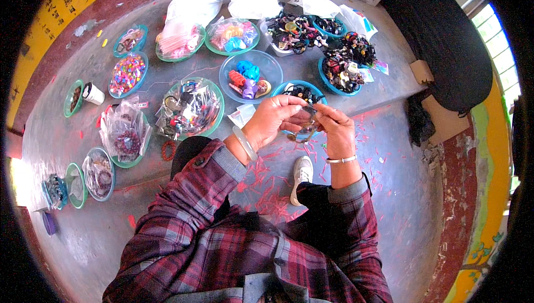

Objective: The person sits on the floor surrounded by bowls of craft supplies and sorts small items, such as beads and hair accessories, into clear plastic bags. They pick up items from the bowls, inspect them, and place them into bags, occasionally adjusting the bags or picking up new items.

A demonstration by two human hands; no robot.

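In front of me, both hands pinch a thin dark cord bracelet (304, 134) with small brownish pieces on its hanging loop. My left hand (271, 120), with a pale bangle at its wrist, holds the top of it between thumb and fingertips. From the other side my right hand (338, 130), with a silvery bangle, has its fingers closed on the cord's other end. Just behind the hands is a blue basket (321, 88) of black cords, partly hidden by them. The bracelet's details are too small to make out.
Around it stand a blue bowl with colourful hair ties (226, 75), a green basket of bagged trinkets (220, 105), a basket of bright beads (127, 75) and a basket of dark cord pieces (340, 75). Red scraps (261, 183) litter the floor near my shoe (302, 178).
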